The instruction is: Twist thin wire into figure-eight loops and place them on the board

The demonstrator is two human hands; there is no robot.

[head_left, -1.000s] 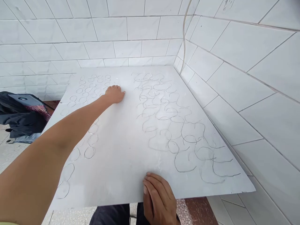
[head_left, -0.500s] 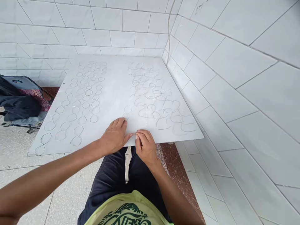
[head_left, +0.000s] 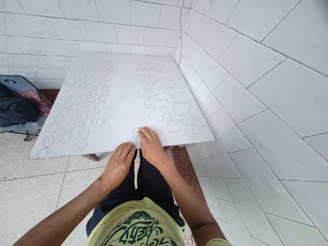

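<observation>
Presently, the wire (head_left: pixel 134 137) lies between left hand (head_left: pixel 119 164) and right hand (head_left: pixel 151 146) fingertips, lengthwise forward. Each hand's fingers are together; grip unclear.

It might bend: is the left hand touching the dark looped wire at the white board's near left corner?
Apart: head view shows board between left hand and wire.

One view here, and it's yours: worn on your head, facing forward and tipped down! Your shirt (head_left: pixel 138 229) looms at six o'clock, nearest of all; your left hand (head_left: pixel 119 164) and right hand (head_left: pixel 151 147) sit just below centre, farther out. Past them, the white board (head_left: pixel 123 99) runs up toward eleven, the back wall (head_left: pixel 107 32) tops the frame at twelve, and the side wall (head_left: pixel 258 109) flanks you at three.
</observation>
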